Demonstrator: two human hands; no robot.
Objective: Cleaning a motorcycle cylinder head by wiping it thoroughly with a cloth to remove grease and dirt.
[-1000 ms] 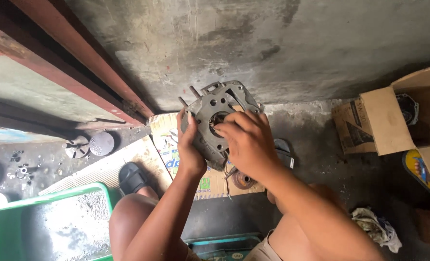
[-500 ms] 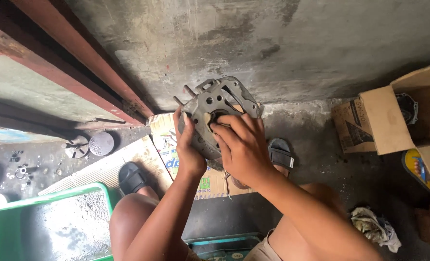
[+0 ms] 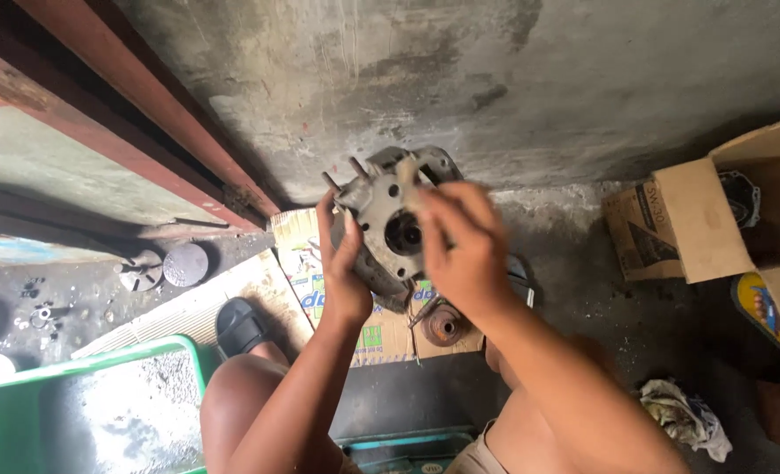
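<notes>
A grey metal engine casing [image 3: 383,211] with protruding studs and a round central bore is held up in front of a concrete wall. My left hand [image 3: 344,268] grips its left side from below. My right hand [image 3: 463,250] covers its right side, fingers raised toward the top edge, where a small pale piece between the fingertips is blurred. A rusty round part [image 3: 443,325] lies on printed cardboard [image 3: 315,276] below the casing.
An open cardboard box [image 3: 723,219] with a dark part inside stands at the right. A green tub [image 3: 83,412] sits at lower left. Round metal parts [image 3: 184,262] lie on the dark floor at left. A black sandal [image 3: 239,325] and a rag [image 3: 681,414] lie nearby.
The casing has been tilted and lifted a little. My right hand has moved from the casing's face up toward its top right edge.
</notes>
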